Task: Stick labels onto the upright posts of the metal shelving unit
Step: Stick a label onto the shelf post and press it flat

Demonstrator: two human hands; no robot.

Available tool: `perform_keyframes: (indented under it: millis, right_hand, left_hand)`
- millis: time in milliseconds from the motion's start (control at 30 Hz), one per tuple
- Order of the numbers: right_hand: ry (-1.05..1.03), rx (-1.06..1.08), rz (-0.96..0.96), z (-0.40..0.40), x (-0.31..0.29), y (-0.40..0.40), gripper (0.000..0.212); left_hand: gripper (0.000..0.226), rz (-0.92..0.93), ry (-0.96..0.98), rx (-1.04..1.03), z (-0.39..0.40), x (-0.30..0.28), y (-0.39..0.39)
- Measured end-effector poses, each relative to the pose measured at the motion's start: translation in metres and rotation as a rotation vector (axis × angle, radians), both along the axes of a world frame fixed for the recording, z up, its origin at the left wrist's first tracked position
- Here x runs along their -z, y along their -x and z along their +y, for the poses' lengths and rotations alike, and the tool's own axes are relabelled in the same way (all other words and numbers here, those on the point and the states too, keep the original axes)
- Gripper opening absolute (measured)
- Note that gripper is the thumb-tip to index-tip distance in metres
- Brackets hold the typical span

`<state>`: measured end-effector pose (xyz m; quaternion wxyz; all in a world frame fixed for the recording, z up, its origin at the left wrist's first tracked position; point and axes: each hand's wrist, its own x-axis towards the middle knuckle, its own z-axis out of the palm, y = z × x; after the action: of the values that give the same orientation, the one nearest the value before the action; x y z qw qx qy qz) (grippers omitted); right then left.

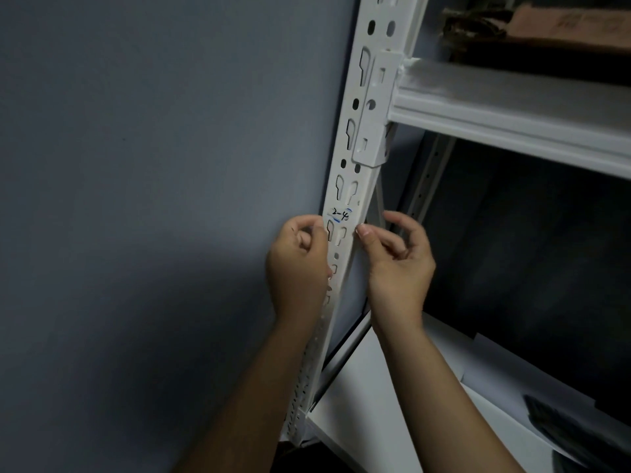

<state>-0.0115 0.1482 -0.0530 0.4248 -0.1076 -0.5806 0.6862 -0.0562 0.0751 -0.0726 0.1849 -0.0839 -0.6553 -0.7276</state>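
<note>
i see the white upright post [355,158] running down the middle of my view, slotted along its length, with a small label [340,214] marked "2-4" stuck across its face below the shelf beam [512,121]. my left hand [297,268] sits against the post's left edge just under the label, fingers curled in; i cannot tell if it grips anything. my right hand [397,264] is on the post's right edge, thumb tip touching the metal, the other fingers loosely curled and holding nothing. grey wall [153,165] lies behind.
</note>
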Motion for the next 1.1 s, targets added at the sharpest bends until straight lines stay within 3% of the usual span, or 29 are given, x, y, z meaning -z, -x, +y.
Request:
perform_keyframes:
  millis: [133,400,833,1100]
  right_hand:
    - [0.012,0.058,-0.009,0.0,0.006,0.006,0.016]
    - [0.015,0.106,0.012,0.002,0.009,0.016,0.011]
    - [0.022,0.068,0.015,0.0,0.012,0.017,0.008]
    - [0.028,0.087,-0.004,-0.001,0.014,0.02,0.008]
  left_hand:
    - [0.016,0.046,0.059,-0.083,0.01,0.001,0.006]
    - [0.005,0.082,0.032,-0.133,0.019,0.006,0.004]
    - [0.006,-0.071,-0.199,0.03,0.019,0.0,0.005]
    - [0.006,-0.031,-0.213,0.03,0.023,0.001,0.002]
